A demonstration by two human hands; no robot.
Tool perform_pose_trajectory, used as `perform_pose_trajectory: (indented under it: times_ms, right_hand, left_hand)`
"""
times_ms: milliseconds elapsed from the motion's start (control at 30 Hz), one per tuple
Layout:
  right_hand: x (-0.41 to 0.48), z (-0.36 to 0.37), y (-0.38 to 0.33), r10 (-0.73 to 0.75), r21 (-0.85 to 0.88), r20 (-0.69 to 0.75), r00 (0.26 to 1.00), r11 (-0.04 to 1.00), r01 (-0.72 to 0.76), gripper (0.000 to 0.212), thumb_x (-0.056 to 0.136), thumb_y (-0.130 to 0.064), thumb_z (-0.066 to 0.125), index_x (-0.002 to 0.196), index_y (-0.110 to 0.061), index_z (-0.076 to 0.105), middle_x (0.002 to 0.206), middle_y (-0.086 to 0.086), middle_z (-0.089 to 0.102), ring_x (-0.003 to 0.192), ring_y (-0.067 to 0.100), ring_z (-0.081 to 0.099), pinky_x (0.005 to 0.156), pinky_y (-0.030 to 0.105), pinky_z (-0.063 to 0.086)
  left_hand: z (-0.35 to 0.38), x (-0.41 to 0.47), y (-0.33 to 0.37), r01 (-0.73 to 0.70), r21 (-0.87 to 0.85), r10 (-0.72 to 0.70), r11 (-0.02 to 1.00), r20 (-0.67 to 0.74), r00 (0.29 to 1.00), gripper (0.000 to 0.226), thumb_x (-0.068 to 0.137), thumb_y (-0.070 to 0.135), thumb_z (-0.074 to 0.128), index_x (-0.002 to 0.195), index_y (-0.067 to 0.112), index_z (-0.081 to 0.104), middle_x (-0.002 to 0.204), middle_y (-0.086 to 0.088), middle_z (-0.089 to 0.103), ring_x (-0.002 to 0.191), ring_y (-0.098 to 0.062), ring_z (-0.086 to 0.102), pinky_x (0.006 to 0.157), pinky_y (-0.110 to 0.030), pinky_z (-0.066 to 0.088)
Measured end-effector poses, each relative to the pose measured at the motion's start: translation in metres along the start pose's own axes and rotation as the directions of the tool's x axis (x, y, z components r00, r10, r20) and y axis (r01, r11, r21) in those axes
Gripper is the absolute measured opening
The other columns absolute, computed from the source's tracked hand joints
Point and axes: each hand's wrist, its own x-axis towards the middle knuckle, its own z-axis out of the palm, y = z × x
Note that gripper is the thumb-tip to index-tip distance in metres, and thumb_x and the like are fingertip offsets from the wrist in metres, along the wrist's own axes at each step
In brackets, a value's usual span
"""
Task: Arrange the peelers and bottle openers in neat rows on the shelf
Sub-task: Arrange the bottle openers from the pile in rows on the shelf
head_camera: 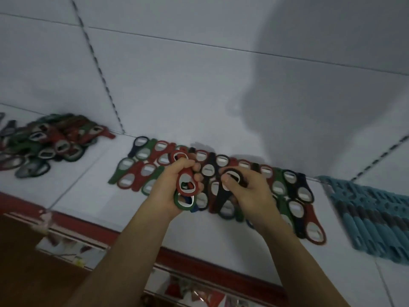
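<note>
My left hand (170, 187) grips a bunch of bottle openers (187, 185), a red one on top and a green one beneath. My right hand (245, 189) pinches a black bottle opener (230, 180) by its head, just above the laid-out openers. Rows of red, green and black bottle openers (294, 189) lie overlapping on the white shelf (88, 187), from the middle toward the right. A loose pile of openers (48, 145) sits at the left of the shelf. Teal peelers (371, 220) lie side by side at the right.
The shelf has a red front edge (199, 258). A white back panel with slotted upright strips (99, 65) rises behind it. A lower shelf with packaged goods (73, 249) shows beneath. Bare shelf surface lies between the pile and the rows.
</note>
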Motion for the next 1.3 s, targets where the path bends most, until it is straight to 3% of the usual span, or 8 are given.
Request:
perform_pose_trajectory:
  times_ms: [100, 333, 600, 800, 900, 967, 1167, 1300]
  right_hand:
    - [0.010, 0.065, -0.006, 0.021, 0.076, 0.014, 1.000, 0.997, -0.022, 0.007, 0.090, -0.013, 0.074, 0.084, -0.009, 0.073, 0.067, 0.004, 0.069, 0.054, 0.012, 0.058, 0.047, 0.024, 0.046]
    - [0.024, 0.198, -0.022, 0.007, 0.055, 0.172, 0.985, 0.998, -0.017, 0.015, 0.097, -0.004, 0.062, 0.100, -0.014, 0.073, 0.082, 0.003, 0.074, 0.065, 0.013, 0.066, 0.060, 0.020, 0.053]
    - [0.007, 0.267, -0.019, 0.168, -0.037, 0.023, 0.985, 0.985, -0.167, 0.017, 0.092, -0.015, 0.072, 0.105, -0.021, 0.063, 0.070, 0.006, 0.073, 0.058, 0.022, 0.070, 0.057, 0.034, 0.058]
    - [-0.003, 0.290, -0.021, 0.033, -0.416, -0.098, 0.995, 0.907, -0.071, 0.012, 0.087, -0.033, 0.075, 0.093, -0.025, 0.068, 0.073, -0.007, 0.069, 0.067, 0.006, 0.065, 0.063, 0.022, 0.054]
    - [-0.007, 0.298, -0.022, -0.036, -0.602, -0.062, 0.997, 0.799, -0.009, 0.022, 0.085, -0.037, 0.073, 0.089, -0.016, 0.069, 0.080, -0.005, 0.065, 0.073, 0.010, 0.058, 0.069, 0.032, 0.052]
    - [-0.009, 0.299, -0.024, -0.064, -0.629, -0.086, 0.994, 0.778, -0.004, 0.023, 0.086, -0.041, 0.074, 0.098, -0.023, 0.067, 0.089, -0.011, 0.061, 0.080, 0.006, 0.055, 0.071, 0.018, 0.045]
    - [0.008, 0.287, -0.048, 0.012, 0.084, -0.122, 0.992, 0.996, -0.002, 0.010, 0.094, -0.023, 0.070, 0.101, -0.017, 0.065, 0.087, 0.003, 0.073, 0.074, 0.013, 0.069, 0.065, 0.023, 0.052]
    - [0.008, 0.282, -0.056, 0.014, 0.127, -0.008, 1.000, 0.992, -0.013, 0.018, 0.089, -0.008, 0.075, 0.099, -0.012, 0.061, 0.078, 0.010, 0.074, 0.063, 0.014, 0.067, 0.057, 0.020, 0.050]
  left_hand:
    - [-0.048, -0.015, 0.050, -0.032, -0.020, 0.032, 0.999, -0.020, 0.999, 0.007, 0.080, 0.016, 0.064, 0.083, 0.012, 0.059, 0.073, -0.001, 0.057, 0.054, -0.011, 0.054, 0.049, -0.023, 0.050]
    - [-0.167, -0.037, 0.159, -0.124, -0.082, 0.118, 0.989, -0.067, 0.991, 0.022, 0.078, 0.013, 0.056, 0.100, 0.014, 0.057, 0.082, -0.005, 0.057, 0.064, -0.017, 0.054, 0.053, -0.026, 0.051]
    - [-0.216, -0.033, 0.179, -0.109, 0.025, 0.111, 0.994, -0.170, 0.979, 0.009, 0.084, 0.013, 0.071, 0.093, 0.013, 0.071, 0.080, -0.007, 0.070, 0.075, -0.022, 0.074, 0.067, -0.040, 0.062]
    - [-0.224, -0.030, 0.181, -0.108, 0.149, 0.140, 0.983, -0.226, 0.964, 0.008, 0.071, 0.025, 0.081, 0.076, 0.020, 0.082, 0.083, -0.004, 0.076, 0.073, -0.015, 0.075, 0.061, -0.029, 0.060]
    - [-0.220, -0.032, 0.181, -0.122, 0.173, 0.157, 0.977, -0.206, 0.966, 0.026, 0.072, 0.022, 0.082, 0.097, 0.016, 0.078, 0.086, -0.003, 0.078, 0.074, -0.015, 0.076, 0.060, -0.029, 0.059]
    - [-0.216, -0.035, 0.181, -0.130, 0.196, 0.164, 0.972, -0.167, 0.972, 0.036, 0.070, 0.021, 0.082, 0.104, 0.015, 0.076, 0.092, -0.005, 0.079, 0.079, -0.017, 0.077, 0.062, -0.029, 0.060]
    - [-0.199, -0.039, 0.178, -0.207, 0.340, 0.199, 0.917, 0.059, 0.978, 0.027, 0.067, 0.022, 0.082, 0.094, 0.025, 0.080, 0.102, -0.007, 0.079, 0.093, -0.021, 0.077, 0.070, -0.030, 0.061]
    - [-0.193, -0.046, 0.177, -0.242, 0.473, 0.194, 0.847, 0.149, 0.970, 0.034, 0.079, 0.032, 0.078, 0.110, 0.020, 0.074, 0.103, -0.006, 0.079, 0.095, -0.024, 0.076, 0.070, -0.030, 0.060]
